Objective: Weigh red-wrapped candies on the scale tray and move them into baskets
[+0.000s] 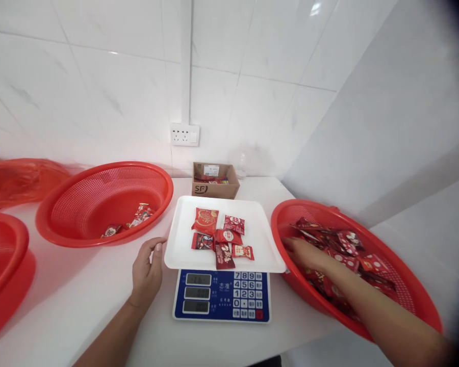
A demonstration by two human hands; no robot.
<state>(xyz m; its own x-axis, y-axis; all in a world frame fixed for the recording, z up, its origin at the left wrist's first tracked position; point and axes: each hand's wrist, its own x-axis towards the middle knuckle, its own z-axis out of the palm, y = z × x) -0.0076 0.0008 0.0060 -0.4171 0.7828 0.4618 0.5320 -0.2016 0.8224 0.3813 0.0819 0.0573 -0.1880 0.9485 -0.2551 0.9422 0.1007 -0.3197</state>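
Note:
My left hand (147, 270) rests on the table beside the white weighing tray (179, 219), its fingers loosely curled with nothing visible in them. The index fingertip is at the tray's left edge; whether it touches I cannot tell. Several red snack packets (205, 220) lie on the tray, which sits on a blue digital scale (222, 295). My right hand (300, 253) reaches into the right red basket (430, 316), among many small red packets (373, 263). Its fingers are hidden down among the packets and the basket's near wall.
A second red basket (76, 193) at back left holds a few packets. Part of another red basket (3, 265) shows at the left edge, with red plastic bags (23, 178) behind. A cardboard box (216, 191) with packets stands against the tiled wall, under a socket (184, 135).

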